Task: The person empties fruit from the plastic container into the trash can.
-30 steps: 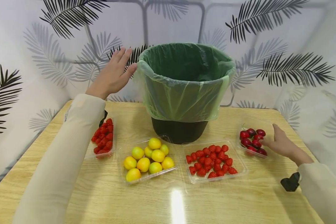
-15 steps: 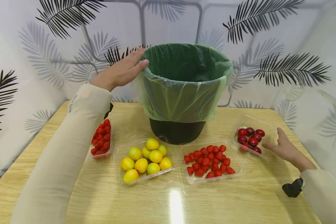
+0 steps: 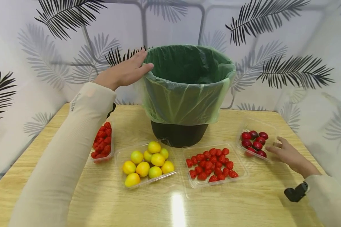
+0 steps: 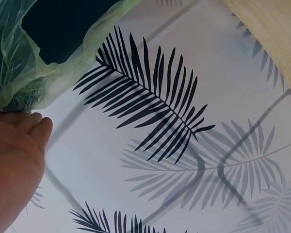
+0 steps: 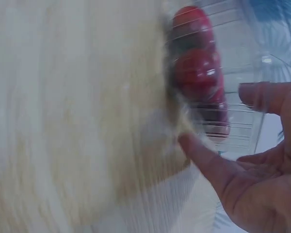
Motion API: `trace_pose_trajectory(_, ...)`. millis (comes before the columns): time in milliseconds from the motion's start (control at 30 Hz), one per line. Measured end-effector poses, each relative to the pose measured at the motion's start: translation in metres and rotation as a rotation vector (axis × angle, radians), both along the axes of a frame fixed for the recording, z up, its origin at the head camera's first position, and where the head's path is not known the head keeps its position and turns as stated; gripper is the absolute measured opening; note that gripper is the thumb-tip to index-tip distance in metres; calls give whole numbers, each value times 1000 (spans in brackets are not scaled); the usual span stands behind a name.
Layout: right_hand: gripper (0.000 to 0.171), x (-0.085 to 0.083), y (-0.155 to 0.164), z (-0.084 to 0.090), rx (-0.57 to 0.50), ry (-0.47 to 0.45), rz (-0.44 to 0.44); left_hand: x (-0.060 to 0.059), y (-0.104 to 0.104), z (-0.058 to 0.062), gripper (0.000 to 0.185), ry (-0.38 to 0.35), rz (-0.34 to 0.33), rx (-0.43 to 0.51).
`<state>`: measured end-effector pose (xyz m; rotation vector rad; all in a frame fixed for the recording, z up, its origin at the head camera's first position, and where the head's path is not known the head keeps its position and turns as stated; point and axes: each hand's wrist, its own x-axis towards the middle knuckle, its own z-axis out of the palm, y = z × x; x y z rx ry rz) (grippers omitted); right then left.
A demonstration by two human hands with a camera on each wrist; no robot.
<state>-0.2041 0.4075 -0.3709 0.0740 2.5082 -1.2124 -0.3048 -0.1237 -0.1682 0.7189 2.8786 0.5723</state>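
1. The left hand (image 3: 124,73) rests on the left rim of the round black bin lined with a thin green plastic bag (image 3: 187,85). Its fingers are straight and close together, lying flat on the bag's edge
2. In the left wrist view, the fingertips (image 4: 36,127) touch the crinkly green plastic right at the rim
3. The bin stands at the back of the light wooden table (image 3: 170,201), in the middle
4. The right hand (image 3: 287,154) is at the clear plastic tray of dark red cherries (image 3: 255,142), on the right side of the table. Its fingers are bent a little and spread, with the thumb on the tray's near side and the other fingers on its right edge
5. The right wrist view is blurry, so you cannot tell how tightly the hand holds the tray
6. In front of the bin sits a clear tray of small red berries (image 3: 214,164)
7. Left of that is a clear tray of round yellow fruits (image 3: 147,162)
8. Another clear tray of red berries (image 3: 102,142) is at the far left, partly hidden by the pale sleeve (image 3: 71,148)
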Motion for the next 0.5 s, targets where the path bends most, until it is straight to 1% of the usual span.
trace_pose_trajectory(67, 76, 0, 1, -1, -82, -7, -18, 0, 1, -1, 71, 7, 4, 1)
trace_pose_trajectory(133, 69, 1, 2, -3, -195, -31, -30, 0, 0, -2, 71, 15, 9, 5)
trace_pose_trajectory(267, 65, 0, 3, -3, -332, -80, -61, -1, -1, -4, 72, 26, 11, 24)
trace_pose_trajectory(333, 64, 0, 3, -2, -337, -88, -80, -1, 0, -5, 72, 26, 12, 33)
trace_pose_trajectory(500, 62, -6, 1, 2, -248, -107, -112, -2, 2, -7, 71, 29, 14, 39)
